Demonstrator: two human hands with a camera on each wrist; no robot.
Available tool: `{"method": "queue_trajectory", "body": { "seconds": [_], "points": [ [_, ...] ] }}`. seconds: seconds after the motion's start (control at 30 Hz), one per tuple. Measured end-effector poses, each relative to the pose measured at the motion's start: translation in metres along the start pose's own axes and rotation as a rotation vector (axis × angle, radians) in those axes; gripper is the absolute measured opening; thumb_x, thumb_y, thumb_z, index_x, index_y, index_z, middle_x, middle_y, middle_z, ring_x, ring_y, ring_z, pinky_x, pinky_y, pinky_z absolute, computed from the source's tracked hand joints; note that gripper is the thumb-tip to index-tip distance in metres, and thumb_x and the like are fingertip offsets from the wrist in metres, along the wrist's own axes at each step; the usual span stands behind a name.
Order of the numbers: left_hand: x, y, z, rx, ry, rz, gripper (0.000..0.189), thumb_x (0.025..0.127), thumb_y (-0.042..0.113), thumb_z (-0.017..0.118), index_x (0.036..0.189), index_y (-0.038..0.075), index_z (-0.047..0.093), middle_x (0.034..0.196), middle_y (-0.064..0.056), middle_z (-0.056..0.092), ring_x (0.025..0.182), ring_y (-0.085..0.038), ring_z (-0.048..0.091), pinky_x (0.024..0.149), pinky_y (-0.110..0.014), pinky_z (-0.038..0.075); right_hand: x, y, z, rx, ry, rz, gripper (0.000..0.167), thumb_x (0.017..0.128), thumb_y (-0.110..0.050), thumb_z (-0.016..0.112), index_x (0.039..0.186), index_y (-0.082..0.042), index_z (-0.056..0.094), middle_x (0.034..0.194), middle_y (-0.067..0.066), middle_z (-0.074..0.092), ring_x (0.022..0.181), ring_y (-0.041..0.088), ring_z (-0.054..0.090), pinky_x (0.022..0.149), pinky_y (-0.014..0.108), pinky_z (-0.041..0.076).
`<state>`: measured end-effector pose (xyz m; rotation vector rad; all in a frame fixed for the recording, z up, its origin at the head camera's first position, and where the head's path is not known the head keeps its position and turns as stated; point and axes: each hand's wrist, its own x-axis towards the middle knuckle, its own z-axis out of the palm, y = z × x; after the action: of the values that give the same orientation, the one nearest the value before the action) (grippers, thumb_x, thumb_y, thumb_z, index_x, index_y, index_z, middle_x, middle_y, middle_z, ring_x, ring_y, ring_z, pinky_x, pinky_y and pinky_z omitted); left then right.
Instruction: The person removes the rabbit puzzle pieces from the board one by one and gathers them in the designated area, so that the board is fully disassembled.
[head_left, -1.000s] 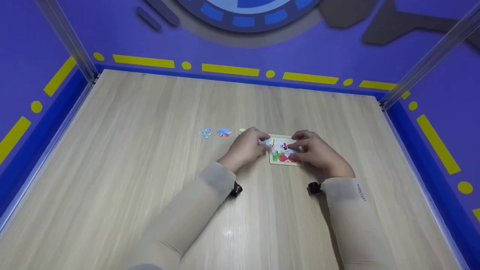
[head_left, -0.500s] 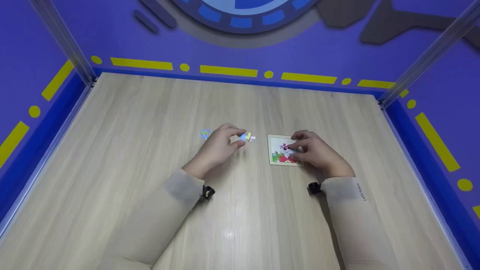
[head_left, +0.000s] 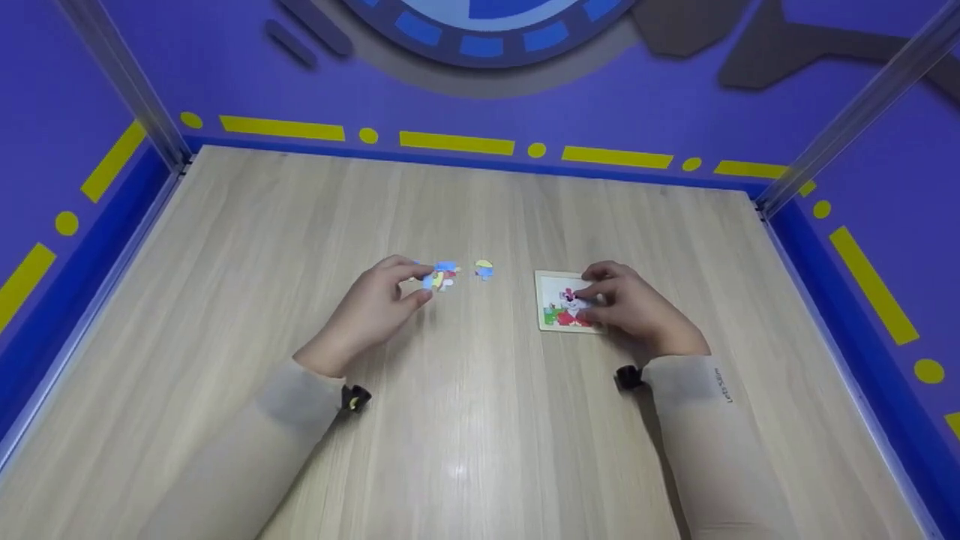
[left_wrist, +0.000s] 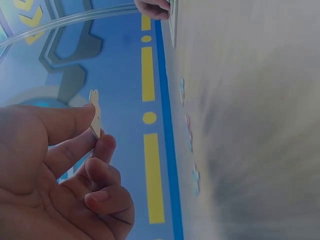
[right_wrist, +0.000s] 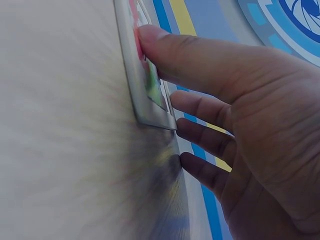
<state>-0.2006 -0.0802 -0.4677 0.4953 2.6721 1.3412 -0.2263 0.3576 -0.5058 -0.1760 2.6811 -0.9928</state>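
My left hand (head_left: 373, 306) pinches a small jigsaw piece (left_wrist: 96, 117), blue, yellow and white on its face, between thumb and fingertips. In the head view it overlaps a blue and red loose piece (head_left: 448, 266) lying behind it. My right hand (head_left: 637, 306) lies over the right side of a square puzzle board (head_left: 546, 300) with a pale rim, hiding that part. Its thumb touches the picture of a white character in red on green, while the other fingers extend along the board's far side in the right wrist view.
A yellow and blue loose piece (head_left: 484, 270) lies on the wooden table (head_left: 465, 420), between the left hand and the board. Another loose piece (left_wrist: 196, 179) is mostly hidden behind the left hand in the head view. A purple wall (head_left: 450, 105) borders the table's back.
My left hand has moved left, away from the board, carrying the piece over the loose ones. The right hand has stayed in place on the board.
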Motion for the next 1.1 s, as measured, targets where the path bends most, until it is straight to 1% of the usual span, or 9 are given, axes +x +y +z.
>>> {"method": "queue_trajectory", "body": {
  "seconds": [0.17, 0.3, 0.37, 0.47, 0.57, 0.63, 0.7, 0.87, 1.1],
  "points": [
    [-0.008, -0.016, -0.011, -0.001, 0.014, -0.026, 0.040, 0.110, 0.018, 0.076, 0.148, 0.007, 0.074, 0.148, -0.010, 0.071, 0.096, -0.021, 0.056, 0.088, -0.033, 0.047, 0.001, 0.000, -0.001, 0.008, 0.000, 0.015, 0.033, 0.097, -0.023, 0.090, 0.129, -0.018, 0.087, 0.162, 0.001, 0.054, 0.158, 0.034, 0.042, 0.138, 0.061, 0.033],
    [-0.005, -0.030, -0.015, -0.030, 0.026, -0.049, 0.039, 0.109, 0.018, 0.076, 0.146, 0.007, 0.075, 0.145, -0.012, 0.072, 0.087, -0.021, 0.056, 0.083, -0.031, 0.049, 0.000, 0.002, -0.001, 0.002, -0.001, 0.003, 0.033, 0.097, -0.023, 0.090, 0.130, -0.016, 0.087, 0.163, 0.002, 0.054, 0.159, 0.034, 0.042, 0.138, 0.061, 0.033],
    [-0.004, -0.037, -0.016, -0.039, 0.022, -0.056, 0.039, 0.109, 0.018, 0.076, 0.146, 0.006, 0.075, 0.146, -0.014, 0.073, 0.089, -0.022, 0.059, 0.086, -0.033, 0.051, -0.001, 0.003, -0.001, -0.009, -0.003, -0.003, 0.035, 0.097, -0.024, 0.090, 0.131, -0.014, 0.086, 0.164, 0.004, 0.053, 0.161, 0.035, 0.040, 0.139, 0.062, 0.031],
    [-0.003, -0.046, -0.016, -0.046, 0.009, -0.071, 0.040, 0.109, 0.018, 0.076, 0.147, 0.006, 0.074, 0.148, -0.015, 0.072, 0.108, -0.029, 0.068, 0.102, -0.043, 0.056, -0.001, 0.004, 0.000, -0.020, -0.009, -0.005, 0.038, 0.098, -0.025, 0.090, 0.133, -0.011, 0.085, 0.167, 0.006, 0.052, 0.164, 0.038, 0.038, 0.140, 0.063, 0.028],
    [-0.002, -0.053, -0.015, -0.047, 0.002, -0.078, 0.040, 0.110, 0.017, 0.075, 0.148, 0.006, 0.073, 0.150, -0.016, 0.071, 0.134, -0.037, 0.068, 0.120, -0.054, 0.052, 0.000, 0.002, 0.000, -0.022, -0.010, -0.002, 0.039, 0.097, -0.025, 0.090, 0.133, -0.011, 0.085, 0.168, 0.007, 0.052, 0.166, 0.039, 0.037, 0.141, 0.063, 0.026],
    [-0.002, -0.055, -0.015, -0.042, 0.003, -0.078, 0.041, 0.110, 0.017, 0.075, 0.149, 0.006, 0.073, 0.150, -0.017, 0.070, 0.144, -0.039, 0.065, 0.126, -0.058, 0.049, 0.000, 0.001, 0.000, -0.011, -0.010, 0.004, 0.038, 0.097, -0.024, 0.090, 0.132, -0.011, 0.085, 0.168, 0.007, 0.052, 0.166, 0.038, 0.036, 0.141, 0.063, 0.026],
    [-0.002, -0.057, -0.015, -0.026, 0.001, -0.073, 0.041, 0.110, 0.017, 0.075, 0.149, 0.005, 0.073, 0.149, -0.017, 0.071, 0.147, -0.040, 0.064, 0.128, -0.059, 0.047, 0.001, 0.000, 0.000, -0.003, -0.009, 0.015, 0.038, 0.097, -0.024, 0.091, 0.132, -0.011, 0.085, 0.168, 0.006, 0.051, 0.166, 0.038, 0.037, 0.141, 0.063, 0.027],
    [-0.002, -0.058, -0.012, 0.024, -0.043, -0.067, 0.041, 0.109, 0.016, 0.076, 0.149, 0.005, 0.073, 0.146, -0.016, 0.071, 0.142, -0.039, 0.065, 0.126, -0.058, 0.049, 0.000, 0.000, -0.001, 0.016, -0.011, 0.038, 0.037, 0.097, -0.023, 0.090, 0.133, -0.013, 0.084, 0.167, 0.004, 0.050, 0.165, 0.036, 0.037, 0.140, 0.062, 0.030],
    [-0.002, -0.058, -0.008, 0.071, -0.094, -0.091, 0.043, 0.108, 0.018, 0.079, 0.149, 0.007, 0.074, 0.144, -0.014, 0.069, 0.140, -0.037, 0.064, 0.125, -0.058, 0.048, 0.000, 0.000, -0.001, 0.033, -0.004, 0.019, 0.035, 0.097, -0.021, 0.090, 0.130, -0.012, 0.086, 0.166, 0.004, 0.052, 0.164, 0.036, 0.038, 0.141, 0.062, 0.027]
  ]
}}
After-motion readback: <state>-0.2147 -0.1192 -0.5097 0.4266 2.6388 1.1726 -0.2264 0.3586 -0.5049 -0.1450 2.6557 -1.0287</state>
